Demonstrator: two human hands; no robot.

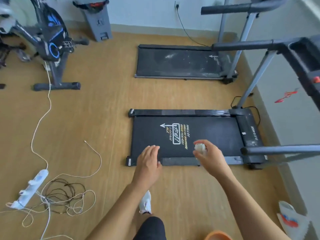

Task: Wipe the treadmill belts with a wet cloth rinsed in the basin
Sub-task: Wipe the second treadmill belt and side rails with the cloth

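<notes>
Two treadmills lie on the wooden floor. The near treadmill belt is black with white and yellow print. The far treadmill belt is dusty with pale smears. My right hand holds a small wadded pale cloth above the near belt's front edge. My left hand hovers with relaxed fingers over the belt's near left corner, holding nothing. An orange basin rim shows at the bottom edge.
An exercise bike stands at the left. A white power strip and tangled cables lie on the floor at lower left. Treadmill handrails reach in from the right. A white bag sits at lower right. A grey bin stands by the wall.
</notes>
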